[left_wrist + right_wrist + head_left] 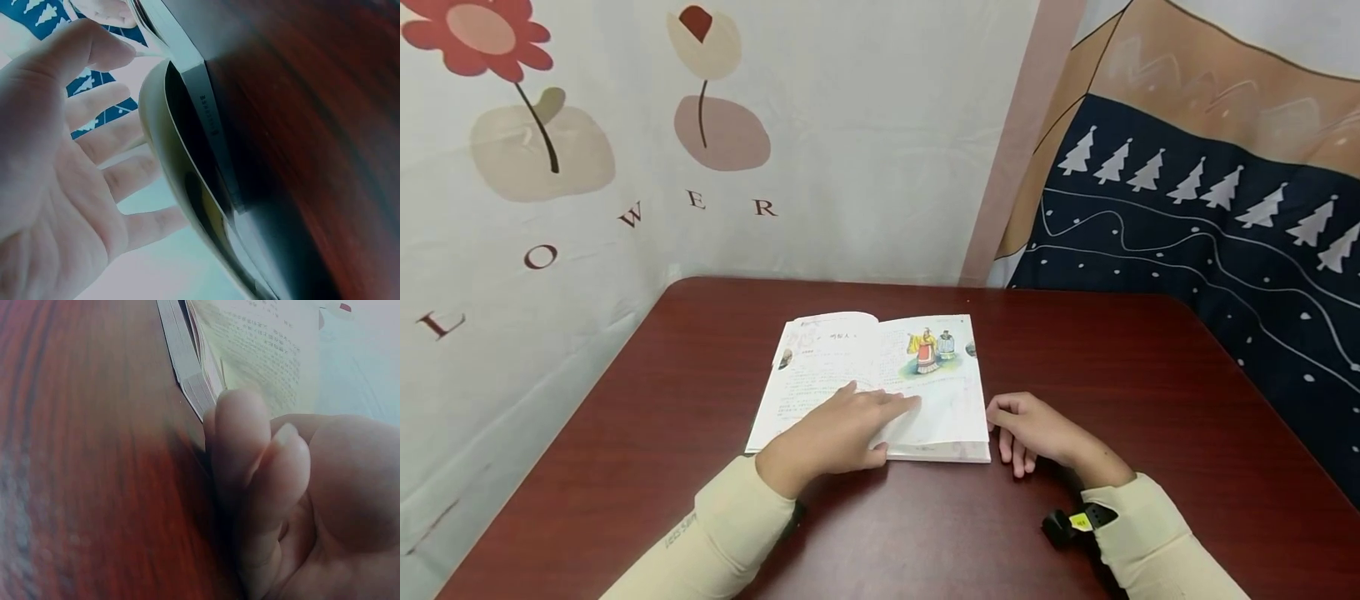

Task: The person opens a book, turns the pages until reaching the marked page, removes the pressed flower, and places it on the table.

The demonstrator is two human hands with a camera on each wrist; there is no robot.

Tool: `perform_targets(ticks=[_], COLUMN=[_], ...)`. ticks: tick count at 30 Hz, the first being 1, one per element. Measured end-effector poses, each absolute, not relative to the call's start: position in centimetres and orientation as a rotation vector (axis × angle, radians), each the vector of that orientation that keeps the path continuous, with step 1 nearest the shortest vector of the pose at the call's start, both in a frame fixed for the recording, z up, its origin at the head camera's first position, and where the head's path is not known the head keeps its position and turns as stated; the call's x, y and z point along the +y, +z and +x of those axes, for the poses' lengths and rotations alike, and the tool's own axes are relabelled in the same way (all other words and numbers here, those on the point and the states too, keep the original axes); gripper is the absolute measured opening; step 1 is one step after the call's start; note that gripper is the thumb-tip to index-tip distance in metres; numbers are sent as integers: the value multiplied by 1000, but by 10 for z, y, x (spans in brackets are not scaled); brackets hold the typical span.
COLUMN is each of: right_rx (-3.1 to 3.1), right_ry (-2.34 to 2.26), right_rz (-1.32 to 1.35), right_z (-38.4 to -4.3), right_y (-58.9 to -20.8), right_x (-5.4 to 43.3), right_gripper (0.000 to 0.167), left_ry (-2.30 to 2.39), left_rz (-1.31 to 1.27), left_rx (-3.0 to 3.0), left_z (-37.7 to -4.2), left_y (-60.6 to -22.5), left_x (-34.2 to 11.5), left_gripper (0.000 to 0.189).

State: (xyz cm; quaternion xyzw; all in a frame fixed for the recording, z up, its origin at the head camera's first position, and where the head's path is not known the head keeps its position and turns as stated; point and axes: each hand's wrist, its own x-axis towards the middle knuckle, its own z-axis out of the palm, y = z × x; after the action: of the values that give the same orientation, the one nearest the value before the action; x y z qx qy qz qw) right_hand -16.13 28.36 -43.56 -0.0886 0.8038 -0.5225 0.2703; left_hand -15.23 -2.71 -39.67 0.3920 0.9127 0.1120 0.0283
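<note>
An open book (835, 367) lies on the table, with print on both pages and a picture of two robed figures at the upper right. My left hand (850, 421) lies across its lower middle, fingers extended over the right page and thumb by the near edge. In the left wrist view those fingers (128, 134) are spread behind the curved page edge. At the book's right edge, my right hand (1037, 429) has curled fingers and pinches the page edge. The right wrist view shows the bent fingers (244, 431) right at the page corner; the thumb tip is hidden.
The reddish-brown table (647, 433) extends around the book. A black wrist strap with a yellow tag (1080, 522) sits at the right cuff. Behind the table hang a pale flower-print cloth (865, 167) and a dark tree-print cloth (1150, 217).
</note>
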Motion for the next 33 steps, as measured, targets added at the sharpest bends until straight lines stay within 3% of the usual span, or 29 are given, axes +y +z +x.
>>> perform_targets(ticks=[10, 25, 28, 33], right_rx=[2150, 2147, 2145, 2140], right_ry=[-1404, -1401, -1400, -1408], right_rz=[-228, -223, -216, -230], right_z=[-163, -162, -161, -161], right_y=[-434, -430, -431, -433], right_x=[283, 282, 282, 282], right_gripper=[24, 25, 24, 25], left_ry=[266, 360, 373, 315], left_rz=[1263, 1258, 1193, 1031], left_rx=[2893, 2903, 2940, 3070], left_z=[-148, -153, -155, -158], left_y=[-398, -385, -384, -386], left_x=[-23, -28, -29, -29], left_gripper=[72, 53, 60, 87])
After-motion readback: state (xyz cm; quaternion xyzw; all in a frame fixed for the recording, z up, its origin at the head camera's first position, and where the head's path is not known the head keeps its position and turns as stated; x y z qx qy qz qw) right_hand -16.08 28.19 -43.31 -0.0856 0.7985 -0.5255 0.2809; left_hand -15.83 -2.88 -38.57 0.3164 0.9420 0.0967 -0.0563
